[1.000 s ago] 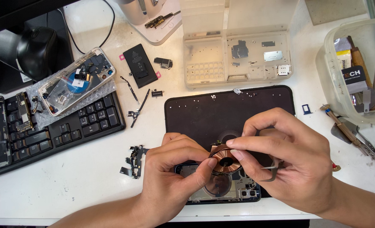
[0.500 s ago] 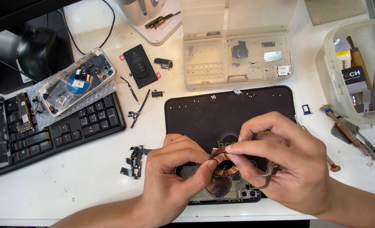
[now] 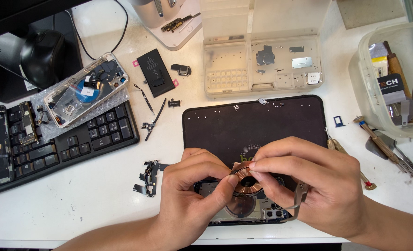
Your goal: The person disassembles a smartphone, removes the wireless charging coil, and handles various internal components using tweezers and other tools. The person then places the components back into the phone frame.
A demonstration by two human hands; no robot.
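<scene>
White workbench [image 3: 99, 209], both hands pinched on copper coil [image 3: 247, 182] (left hand [image 3: 190, 204], right hand [image 3: 318, 186]), above phone housing [image 3: 243, 211]

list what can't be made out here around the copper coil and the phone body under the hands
Head view only:
- Copper coil: its edges are hidden by fingers of the left hand and right hand.
- Phone body: both ends covered by the hands.
- Parts in the clear organiser tray: too small to identify.
- Plastic tub: cut by the right edge.

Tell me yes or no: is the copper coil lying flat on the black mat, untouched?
No: the copper coil is pinched between the left hand and right hand, held above the opened phone.
</scene>
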